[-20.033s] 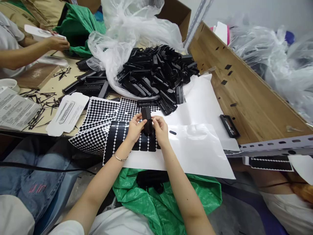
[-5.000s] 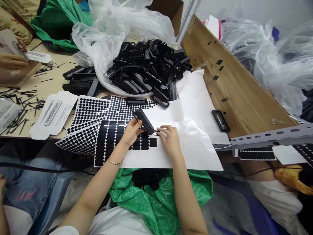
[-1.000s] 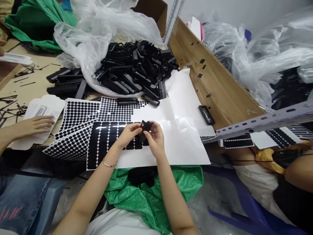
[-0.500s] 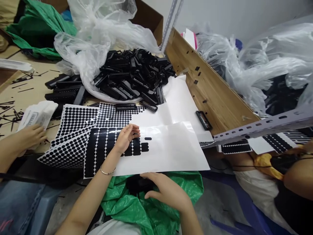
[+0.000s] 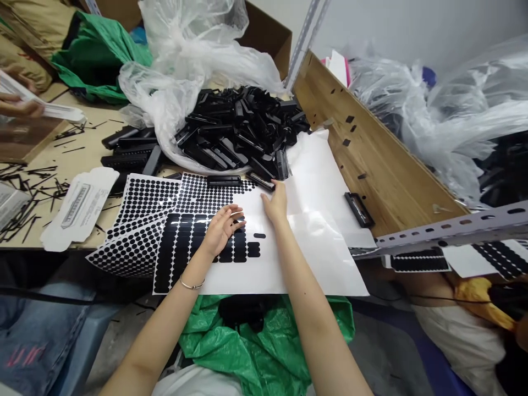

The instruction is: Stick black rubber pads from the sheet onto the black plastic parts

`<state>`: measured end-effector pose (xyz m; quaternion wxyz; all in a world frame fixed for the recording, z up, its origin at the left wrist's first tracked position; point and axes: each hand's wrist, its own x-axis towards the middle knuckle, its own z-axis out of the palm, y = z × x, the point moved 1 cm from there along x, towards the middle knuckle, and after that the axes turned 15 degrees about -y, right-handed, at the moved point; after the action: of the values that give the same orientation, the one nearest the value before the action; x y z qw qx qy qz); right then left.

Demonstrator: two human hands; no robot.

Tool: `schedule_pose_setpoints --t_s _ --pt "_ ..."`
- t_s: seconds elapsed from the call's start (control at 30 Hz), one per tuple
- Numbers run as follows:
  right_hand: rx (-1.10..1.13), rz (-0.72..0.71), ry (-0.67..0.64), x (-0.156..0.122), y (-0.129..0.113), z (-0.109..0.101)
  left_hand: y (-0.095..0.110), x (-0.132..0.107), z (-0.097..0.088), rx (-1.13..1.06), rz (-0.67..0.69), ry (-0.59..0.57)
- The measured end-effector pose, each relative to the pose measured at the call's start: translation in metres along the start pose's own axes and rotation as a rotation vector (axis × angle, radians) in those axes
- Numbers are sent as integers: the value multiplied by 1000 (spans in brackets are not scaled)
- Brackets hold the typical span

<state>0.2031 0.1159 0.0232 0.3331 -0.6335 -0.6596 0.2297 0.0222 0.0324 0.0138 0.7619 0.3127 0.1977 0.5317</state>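
My left hand, with a bangle on its wrist, hovers over or rests on a white sheet of black rounded stickers; its fingers are spread and hold nothing. Stretched forward, my right hand has its fingertips at the right end of a small black plastic part, thumb apart below it. Another black part lies to its left, on sheets of round black dots. Behind them is a heap of similar black parts, partly under clear plastic. A green bag with dark contents is below the table edge.
A wooden board and a perforated metal rail bound the right side. One black part lies near the board. At left are a flattened white carton, scattered black sticks and a co-worker's hand holding a white strip-like box.
My right hand has moved from above the green bag forward to the black part. My left hand's fingers have spread. The co-worker's hand has left the white carton, and the view has shifted left.
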Motion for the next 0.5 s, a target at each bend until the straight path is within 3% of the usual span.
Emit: schedule_pose_setpoints --t_s 0.13,0.2,0.3,0.37,0.43,0.5 --pt "313 96 88 -11 -1 4 2 1 -1 -35 5 13" --pt "565 130 9 -27 -9 0 2 1 0 -33 -8 8" --pt "839 159 -255 -63 -22 -2 0 -1 3 -32 -16 20" --pt "831 157 -370 -87 -27 0 -2 -3 4 -13 -14 9" --pt "721 126 -368 -106 -28 0 -3 -6 2 28 2 41" --pt "475 57 -311 -119 -29 -3 -4 -7 -1 98 -23 59"
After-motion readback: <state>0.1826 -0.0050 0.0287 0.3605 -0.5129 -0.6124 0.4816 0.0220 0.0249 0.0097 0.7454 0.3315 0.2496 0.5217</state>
